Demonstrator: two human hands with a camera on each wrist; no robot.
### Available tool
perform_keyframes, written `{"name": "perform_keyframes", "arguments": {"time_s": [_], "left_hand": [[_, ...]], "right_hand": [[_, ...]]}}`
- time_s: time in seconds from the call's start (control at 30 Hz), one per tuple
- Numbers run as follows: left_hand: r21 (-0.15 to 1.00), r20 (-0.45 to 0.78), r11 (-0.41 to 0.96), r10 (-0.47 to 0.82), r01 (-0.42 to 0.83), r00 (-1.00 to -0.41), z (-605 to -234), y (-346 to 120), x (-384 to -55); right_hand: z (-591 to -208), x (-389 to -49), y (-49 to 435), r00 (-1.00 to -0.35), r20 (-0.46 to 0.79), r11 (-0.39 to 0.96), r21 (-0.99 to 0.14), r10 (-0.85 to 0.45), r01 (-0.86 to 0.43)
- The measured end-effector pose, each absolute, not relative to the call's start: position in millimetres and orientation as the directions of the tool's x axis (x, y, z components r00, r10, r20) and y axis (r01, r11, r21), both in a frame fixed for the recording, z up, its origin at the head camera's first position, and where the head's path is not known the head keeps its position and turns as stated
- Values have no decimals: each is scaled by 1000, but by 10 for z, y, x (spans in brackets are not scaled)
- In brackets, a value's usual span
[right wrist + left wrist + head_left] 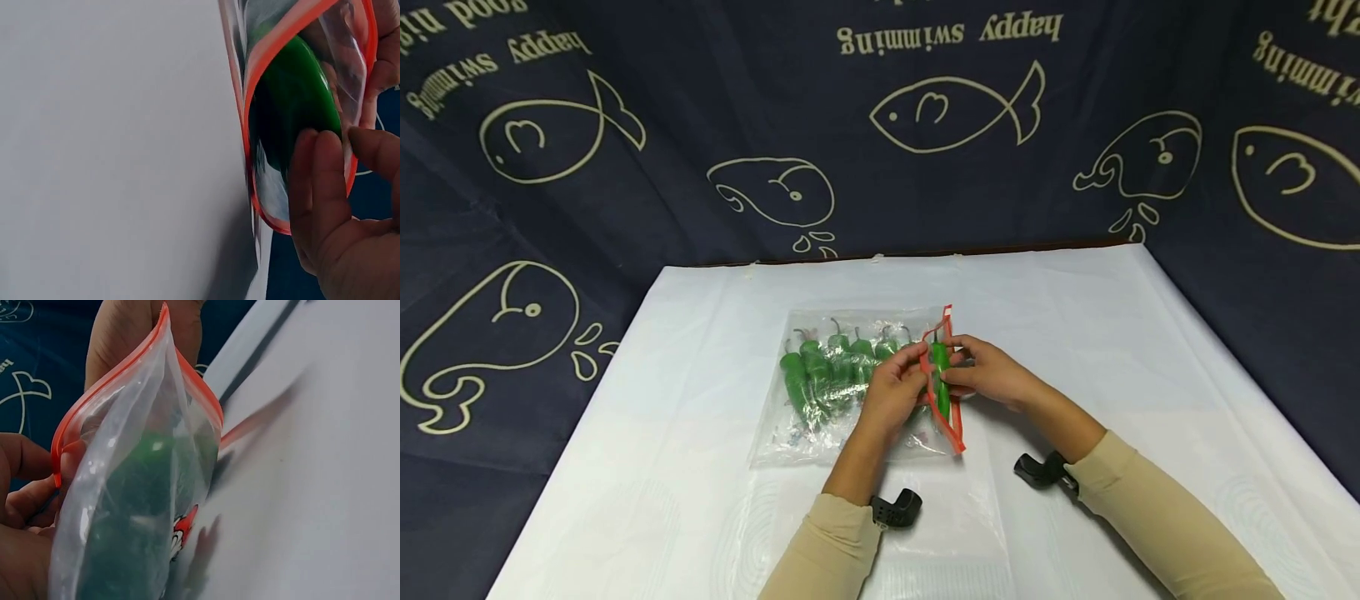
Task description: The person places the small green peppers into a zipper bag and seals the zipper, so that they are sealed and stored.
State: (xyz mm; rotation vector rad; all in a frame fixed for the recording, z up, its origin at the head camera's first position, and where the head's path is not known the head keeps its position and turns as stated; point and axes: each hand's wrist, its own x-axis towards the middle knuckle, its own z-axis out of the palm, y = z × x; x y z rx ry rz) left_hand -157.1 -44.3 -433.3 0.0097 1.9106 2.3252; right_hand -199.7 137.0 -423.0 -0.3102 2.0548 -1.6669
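A clear zip bag (771, 452) with a red zip edge (957, 437) lies on the table, its mouth spread open toward the right. Several green peppers (816, 365) lie side by side inside it, stems pointing away from me. My left hand (891, 392) pinches the near side of the red edge and holds it up. At the mouth, my right hand (992, 372) grips one green pepper (306, 87) between thumb and fingers, with the pepper partly within the opening. The plastic blurs the bag's contents in the left wrist view.
White cloth covers the table (647, 433). A dark blue curtain (925, 200) printed with pale fish and whales stands behind it and along the sides. Each wrist wears a black camera mount (897, 508).
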Motion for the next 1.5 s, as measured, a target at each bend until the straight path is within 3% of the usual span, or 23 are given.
{"name": "perform_keyframes", "arguments": {"time_s": [0.4, 0.87, 1.07, 1.27, 1.5], "left_hand": [[977, -89, -186, 109, -109, -990, -4265, -456, -1551], [989, -59, -130, 137, -77, -989, -4279, -455, -1562], [997, -52, -44, 182, -60, -982, -4322, -447, -1554], [997, -62, 57, 233, -50, -970, -4339, -462, -1540], [946, 27, 297, 326, 129, -945, -4338, -474, -1532]], "right_hand": [[-4222, -2001, 1305, -833, -298, 60, -950, -467, 307], [-4262, -2030, 1379, -847, -267, 76, -962, -460, 263], [-4261, -2148, 1505, -864, -266, 158, -963, -427, 218], [-4261, -2370, 1600, -888, -300, 171, -952, -349, 255], [-4267, -2607, 1509, -880, -359, 165, -932, -311, 322]]}}
